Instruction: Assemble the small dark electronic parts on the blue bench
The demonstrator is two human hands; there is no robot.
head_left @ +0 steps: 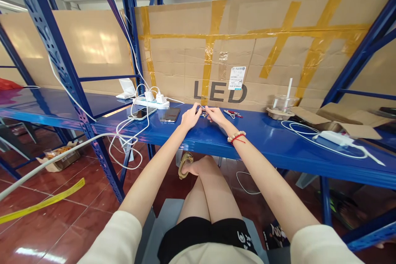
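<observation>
My left hand [191, 117] and my right hand [217, 116] meet over the far part of the blue shelf top [247, 136]. The fingers of both are pinched round a thin little piece between them, too small to name. Just below the fingertips lie tiny shiny metal bits [203, 114], partly hidden by the hands. Right of my right hand rest several slim red and silver pen-like pieces [233, 114]. A dark phone [170, 114] lies flat to the left of my left hand.
A white power strip [151, 102] with plugged-in chargers and tangled white cables [133, 132] stands at left, beside another phone [142, 113]. A clear cup with a straw [283, 103], a white adapter [336, 137] and an opened carton [349, 113] are at right. A large cardboard panel [185, 62] backs the shelf.
</observation>
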